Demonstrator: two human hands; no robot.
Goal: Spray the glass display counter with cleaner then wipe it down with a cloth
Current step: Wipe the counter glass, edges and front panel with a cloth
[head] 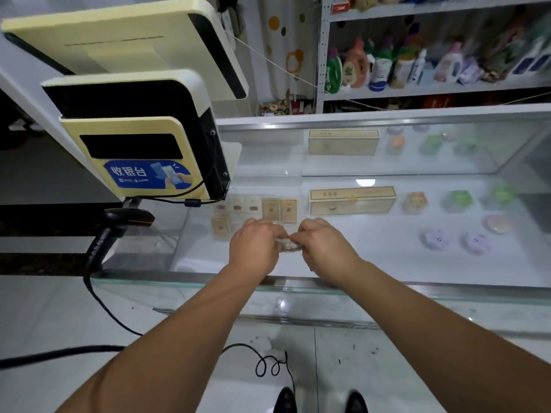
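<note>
The glass display counter (387,263) stretches across the middle of the head view, with boxes and small packs visible under its top. Both my hands hover together over its near left part. My left hand (253,245) and my right hand (325,244) each pinch an end of a small bunched-up cloth (288,245), pale and mostly hidden between the fingers. No spray bottle shows near my hands.
A cream cash-register terminal (143,138) stands at the counter's left end, with a black barcode scanner (119,228) on a stand below it. Black cables (268,365) trail across the white floor. Shelves of bottles (417,67) rise behind the counter.
</note>
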